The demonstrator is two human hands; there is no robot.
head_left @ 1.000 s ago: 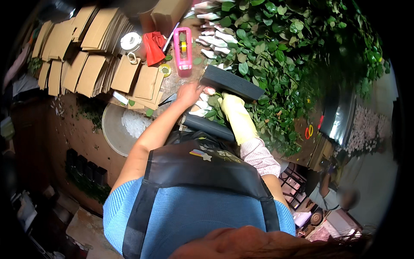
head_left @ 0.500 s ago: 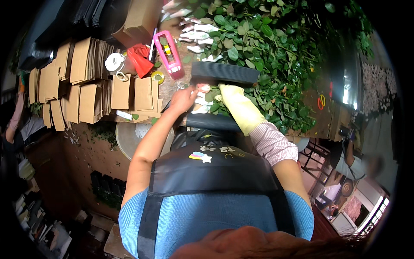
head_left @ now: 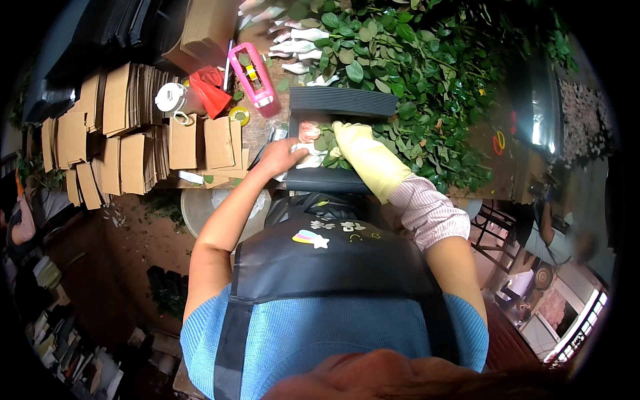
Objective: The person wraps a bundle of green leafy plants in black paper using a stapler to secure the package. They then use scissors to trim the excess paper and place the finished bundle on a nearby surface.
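Note:
Between two dark ribbed panels, the far one [head_left: 343, 102] and the near one [head_left: 328, 180], lies a small bunch of roses. One bare pink rose head [head_left: 309, 131] shows there, beside heads in white sleeves [head_left: 312, 160]. My bare left hand [head_left: 281, 157] comes in from the left, its fingers closed at a white-sleeved head. My right hand [head_left: 355, 139], in a pale yellow glove, closes around the leafy stems just right of the heads. Leaves partly hide its fingertips.
More white-sleeved roses [head_left: 297, 48] and a big heap of leafy stems [head_left: 427, 87] cover the table's far and right parts. Left are a pink tape dispenser [head_left: 255, 80], a white-lidded cup [head_left: 172, 98], a red wrapper [head_left: 211, 92] and cardboard stacks [head_left: 137, 160]. Other people work at both sides.
My left hand has shifted slightly right and nearer, from the pink rose head to the white-sleeved one below it. The pink head now shows more fully. My right hand stays at the stems.

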